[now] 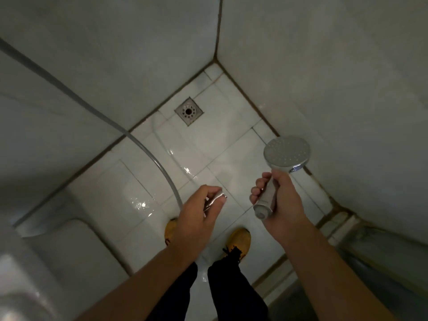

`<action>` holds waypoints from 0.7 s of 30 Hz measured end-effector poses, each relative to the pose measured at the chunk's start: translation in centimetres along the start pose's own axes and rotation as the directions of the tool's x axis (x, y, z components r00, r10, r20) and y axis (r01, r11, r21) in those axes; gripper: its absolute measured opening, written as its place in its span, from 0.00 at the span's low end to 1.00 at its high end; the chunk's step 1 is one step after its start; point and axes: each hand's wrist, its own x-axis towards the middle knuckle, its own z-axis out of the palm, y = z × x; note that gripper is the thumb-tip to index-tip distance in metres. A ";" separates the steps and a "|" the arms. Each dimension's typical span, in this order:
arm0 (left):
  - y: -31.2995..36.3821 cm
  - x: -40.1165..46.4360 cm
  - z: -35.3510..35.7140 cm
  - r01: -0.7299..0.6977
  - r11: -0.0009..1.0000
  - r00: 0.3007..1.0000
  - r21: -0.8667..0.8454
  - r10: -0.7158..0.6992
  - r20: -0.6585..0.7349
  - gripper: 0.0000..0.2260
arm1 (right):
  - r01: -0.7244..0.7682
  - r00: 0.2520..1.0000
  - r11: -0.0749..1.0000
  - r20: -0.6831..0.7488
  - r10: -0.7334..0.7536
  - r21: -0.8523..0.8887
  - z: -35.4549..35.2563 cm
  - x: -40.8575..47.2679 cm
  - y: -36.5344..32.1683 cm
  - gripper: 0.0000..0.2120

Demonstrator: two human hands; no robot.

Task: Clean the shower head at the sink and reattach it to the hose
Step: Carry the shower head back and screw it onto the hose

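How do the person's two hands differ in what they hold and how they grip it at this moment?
The left hand pinches the small metal end of the hose between thumb and fingertips, while the right hand wraps all its fingers around the handle of the shower head. The left hand sits lower in the picture; the right hand is raised, spray face up. Both hold one of the two separated parts, apart from each other, over the wet tiled floor.

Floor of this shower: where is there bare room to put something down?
Wet bare tiles lie between the floor drain, the hose and both hands. It is crowded near the shoes and under the shower head.
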 end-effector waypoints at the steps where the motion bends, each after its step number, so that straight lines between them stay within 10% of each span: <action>1: 2.4 -0.8 -0.9 -0.013 1.000 1.000 -0.019 0.013 -0.004 0.08 | 0.018 1.000 1.000 0.005 -0.018 -0.001 0.8 -2.0 -1.0 0.10; 21: 35.8 -23.8 -12.8 -0.300 0.920 0.953 -0.253 0.279 -0.115 0.09 | 0.320 0.927 0.917 0.121 -0.355 0.240 10.6 -38.6 -12.3 0.07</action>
